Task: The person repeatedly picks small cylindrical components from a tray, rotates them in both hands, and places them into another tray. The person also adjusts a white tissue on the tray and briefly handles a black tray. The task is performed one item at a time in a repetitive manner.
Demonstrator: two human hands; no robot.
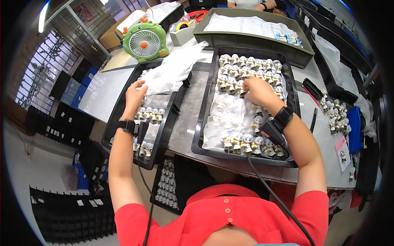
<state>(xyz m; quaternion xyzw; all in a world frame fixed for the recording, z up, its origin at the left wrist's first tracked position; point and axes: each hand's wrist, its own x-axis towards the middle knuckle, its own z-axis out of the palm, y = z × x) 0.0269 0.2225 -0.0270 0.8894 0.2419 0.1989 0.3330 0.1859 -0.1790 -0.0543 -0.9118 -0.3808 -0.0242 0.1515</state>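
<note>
My left hand (pixel 134 97) is over the left black tray (pixel 159 144), its curved fingers slightly apart beside the edge of a white padding sheet (pixel 170 73). That sheet drapes over the tray's far part and its side. Below it, small figurines (pixel 151 115) with pale hair stand in rows between white layers. My right hand (pixel 261 93) reaches into the right black tray (pixel 198 133), its fingers closed around a figurine (pixel 242 87) at the near edge of the far rows. The fingertips partly hide that figurine. More figurines (pixel 247 143) stand along this tray's near side, beside white padding (pixel 225 117).
A green fan (pixel 144 41) stands at the back left, near a grey tape dispenser (pixel 182 33). Behind the right tray sits a large olive bin (pixel 254 39). Loose figurines (pixel 337 115) and a blue bin (pixel 354 128) are at right. Cables hang from both wrists. Another person is at the far side.
</note>
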